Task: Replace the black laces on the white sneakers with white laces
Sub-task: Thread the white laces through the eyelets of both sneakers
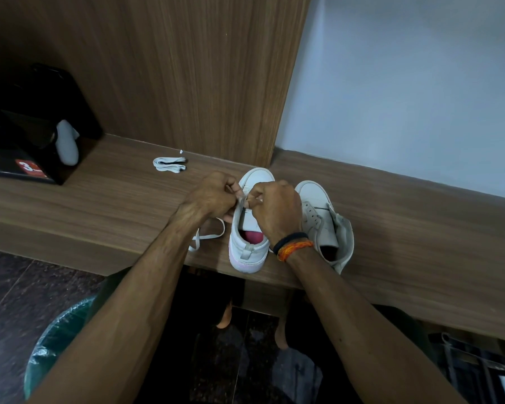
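Note:
Two white sneakers stand side by side on a wooden ledge (99,199). Over the left sneaker (247,249), near its toe-side eyelets, both my hands work close together. My left hand (213,195) pinches a white lace (207,236) whose loose end loops on the ledge left of the shoe. My right hand (276,208) pinches the lace on the shoe's other side. The right sneaker (325,223) has bare eyelets and its tongue folded out. A folded bundle of white lace (169,164) lies farther back on the ledge.
A black box (21,158) with a red label and a white object sits at the ledge's left end. A wooden panel rises behind the shoes. A bin with a plastic liner (56,339) stands on the dark floor below left.

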